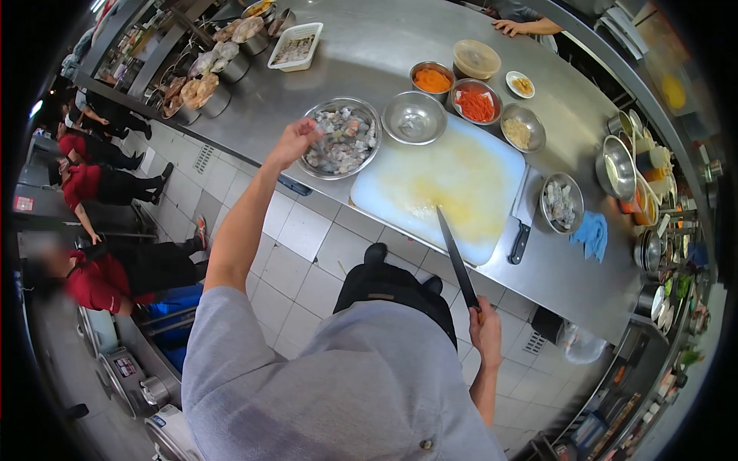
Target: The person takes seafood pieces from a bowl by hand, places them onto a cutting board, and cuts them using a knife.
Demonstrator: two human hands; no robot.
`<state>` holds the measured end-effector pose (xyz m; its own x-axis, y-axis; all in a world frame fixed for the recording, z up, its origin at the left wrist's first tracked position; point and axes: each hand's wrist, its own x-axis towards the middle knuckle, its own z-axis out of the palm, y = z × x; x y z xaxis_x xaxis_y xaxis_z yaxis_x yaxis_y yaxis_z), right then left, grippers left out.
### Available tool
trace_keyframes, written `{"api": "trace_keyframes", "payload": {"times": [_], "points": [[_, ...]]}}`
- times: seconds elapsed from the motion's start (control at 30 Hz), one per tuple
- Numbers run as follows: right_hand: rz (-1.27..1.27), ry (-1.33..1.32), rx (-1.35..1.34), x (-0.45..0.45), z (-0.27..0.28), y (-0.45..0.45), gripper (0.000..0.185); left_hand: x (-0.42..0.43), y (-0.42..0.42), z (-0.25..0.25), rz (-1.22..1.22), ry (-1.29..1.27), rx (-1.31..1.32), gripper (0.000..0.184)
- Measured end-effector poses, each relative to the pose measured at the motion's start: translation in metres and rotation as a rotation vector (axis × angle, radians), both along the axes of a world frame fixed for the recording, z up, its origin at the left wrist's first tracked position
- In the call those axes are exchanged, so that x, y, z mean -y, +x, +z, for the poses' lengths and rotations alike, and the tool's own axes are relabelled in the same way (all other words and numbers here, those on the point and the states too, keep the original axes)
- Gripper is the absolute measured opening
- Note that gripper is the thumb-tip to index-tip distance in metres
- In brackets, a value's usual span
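My left hand (294, 143) is at the left rim of a steel bowl of peeled shrimp (342, 142). Its fingers are bent together at the bowl's edge; whether a shrimp is between them I cannot make out. In my right hand (485, 330) is a long, dark-bladed knife (457, 257), gripped by the handle. The blade points away from me, its tip over the front part of a white cutting board (484, 177). Yellow stains and wet bits mark the board. A smaller steel bowl (414, 117) with a little in the bottom touches the board's far left corner.
A cleaver (522, 234) lies along the board's right side, near a bowl of shrimp (562, 203) and a blue cloth (590, 236). Behind stand bowls of orange (431, 79), red (476, 104) and pale chopped food (523, 128). Another person's hand (509, 28) rests across the counter.
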<state>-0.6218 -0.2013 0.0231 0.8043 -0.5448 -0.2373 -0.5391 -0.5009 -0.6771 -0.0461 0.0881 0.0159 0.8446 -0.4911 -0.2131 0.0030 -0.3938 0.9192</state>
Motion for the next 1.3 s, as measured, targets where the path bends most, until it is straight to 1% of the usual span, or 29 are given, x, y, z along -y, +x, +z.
{"api": "trace_keyframes", "payload": {"times": [0.07,0.17,0.27,0.37,0.4,0.5,0.53,0.63,0.73,0.83,0.9,0.97,1.0,1.07,1.17,1.2,1.3], "points": [[-0.005,0.009,0.014,-0.001,-0.001,0.0,0.027,0.008,0.003,-0.014,0.067,-0.022,0.168,0.017],[-0.024,0.018,0.001,-0.003,0.0,0.0,0.026,0.031,-0.029,0.007,0.134,-0.045,0.363,0.022],[-0.041,0.026,0.001,-0.004,-0.002,0.0,0.026,0.049,-0.066,0.005,0.106,0.107,0.61,0.023],[-0.035,0.004,0.023,-0.006,-0.001,-0.001,0.025,0.048,-0.081,-0.02,-0.276,0.443,0.587,0.025],[-0.032,-0.011,0.032,-0.005,0.0,-0.001,0.025,0.055,-0.089,-0.011,-0.174,0.467,0.547,0.02],[-0.059,-0.019,0.029,-0.004,0.0,-0.006,0.023,0.077,-0.106,0.018,-0.054,0.363,0.583,0.021],[-0.079,0.01,0.03,-0.005,-0.001,-0.006,0.024,0.085,-0.112,0.019,-0.086,0.26,0.633,0.022],[-0.119,0.107,0.027,-0.007,-0.001,-0.002,0.027,0.113,-0.141,-0.003,-0.297,0.157,0.982,0.024],[-0.13,0.208,0.037,-0.011,-0.001,0.005,0.031,0.137,-0.181,-0.034,-0.508,0.337,0.892,0.024],[-0.14,0.284,0.083,-0.012,-0.001,0.012,0.038,0.137,-0.199,-0.038,-0.463,0.32,0.722,0.024],[-0.147,0.343,0.086,-0.013,0.004,0.02,0.044,0.134,-0.194,-0.041,-0.475,0.24,0.757,0.022],[-0.125,0.367,0.013,-0.012,-0.002,0.029,0.05,0.135,-0.182,-0.049,-0.51,0.18,0.811,0.021],[-0.112,0.377,-0.025,-0.01,-0.006,0.034,0.053,0.137,-0.181,-0.045,-0.503,0.237,0.739,0.021],[-0.102,0.421,0.005,-0.009,-0.017,0.043,0.054,0.144,-0.18,-0.038,-0.487,0.345,0.594,0.021],[-0.099,0.496,0.104,-0.011,-0.032,0.058,0.055,0.148,-0.18,-0.046,-0.379,0.306,0.504,0.021],[-0.1,0.524,0.146,-0.012,-0.036,0.063,0.055,0.149,-0.18,-0.045,-0.377,0.318,0.481,0.021],[-0.131,0.566,0.149,-0.013,-0.044,0.075,0.055,0.149,-0.179,-0.042,-0.374,0.346,0.415,0.022]]}}
